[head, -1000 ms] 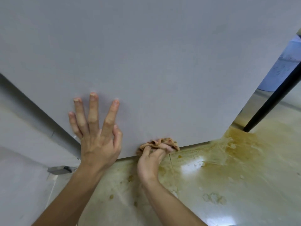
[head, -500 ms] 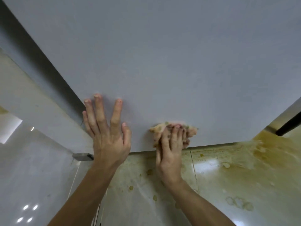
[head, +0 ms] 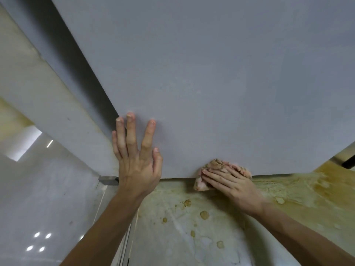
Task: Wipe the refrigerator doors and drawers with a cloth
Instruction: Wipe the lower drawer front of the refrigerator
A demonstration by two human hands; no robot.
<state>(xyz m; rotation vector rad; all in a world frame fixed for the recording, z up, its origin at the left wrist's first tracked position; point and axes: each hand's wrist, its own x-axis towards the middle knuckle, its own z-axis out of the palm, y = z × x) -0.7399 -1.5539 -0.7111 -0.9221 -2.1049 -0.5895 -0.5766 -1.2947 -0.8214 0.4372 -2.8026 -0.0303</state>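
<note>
A large pale grey refrigerator door [head: 211,83] fills most of the head view, its bottom edge running just above the floor. My left hand [head: 137,160] lies flat on the door near its lower left corner, fingers spread and straight. My right hand [head: 230,181] presses a crumpled pinkish-brown cloth [head: 201,184] against the door's bottom edge, fingers stretched flat over it and pointing left. Part of the cloth hangs below the edge.
The glossy floor [head: 192,237] below the door is stained yellow-brown with several dried spots. A small metal hinge or foot [head: 108,180] sticks out at the door's lower left corner. A white wall or panel [head: 38,96] runs along the left. A dark leg [head: 348,162] shows at far right.
My right hand has slid the cloth rightward along the bottom edge, and its fingers have turned from pointing up to pointing left. My left hand stays flat on the door.
</note>
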